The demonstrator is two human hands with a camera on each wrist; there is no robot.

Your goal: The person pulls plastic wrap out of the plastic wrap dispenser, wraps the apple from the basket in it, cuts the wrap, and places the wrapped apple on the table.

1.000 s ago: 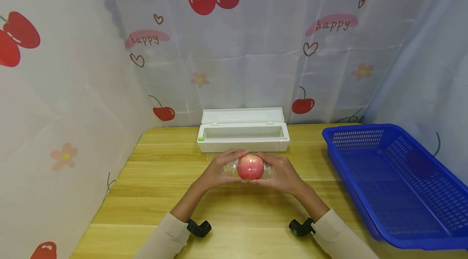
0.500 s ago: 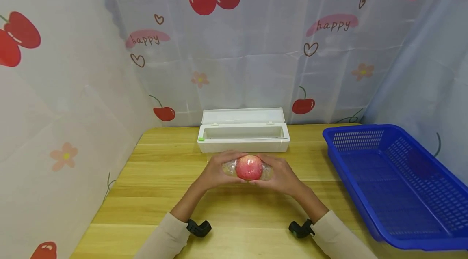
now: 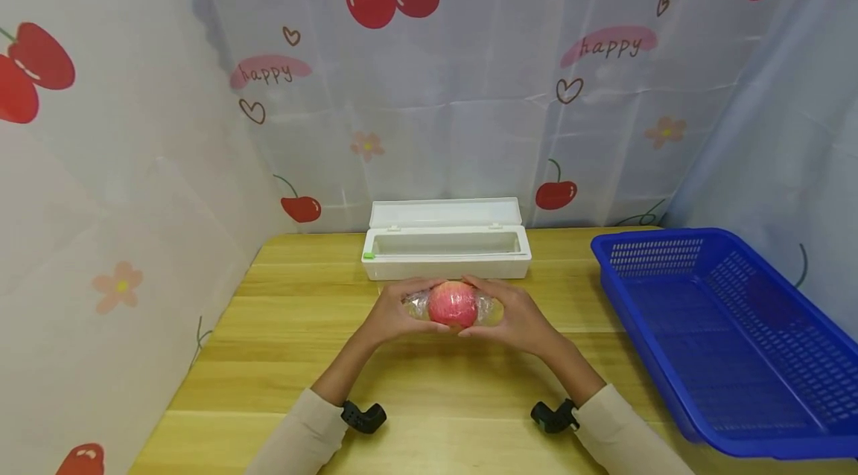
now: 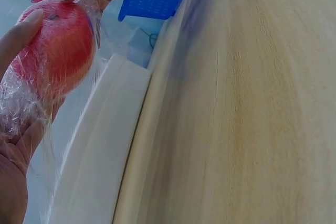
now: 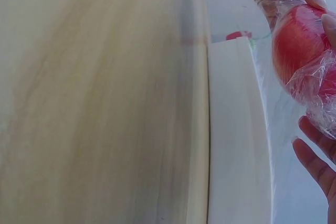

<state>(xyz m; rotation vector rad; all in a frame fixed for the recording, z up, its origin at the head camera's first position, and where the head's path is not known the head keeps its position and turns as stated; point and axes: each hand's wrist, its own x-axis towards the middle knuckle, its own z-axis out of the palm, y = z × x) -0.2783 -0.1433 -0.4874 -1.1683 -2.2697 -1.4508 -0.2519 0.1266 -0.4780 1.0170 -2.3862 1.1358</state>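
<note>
Left hand [image 3: 392,319] and right hand [image 3: 516,319] grip a red apple [image 3: 453,304] between them, each with a thumb on the near side and fingers curving round the far side. It is held over the wooden table [image 3: 429,393], just in front of an open white box [image 3: 445,269]. Clear plastic film [image 3: 418,304] wraps it and bunches at both sides. The apple is probably firm, moderately heavy and easily bruised; the film looks slippery and flimsy, so cupping the fruit itself seems safer than holding the bunched ends.
</note>
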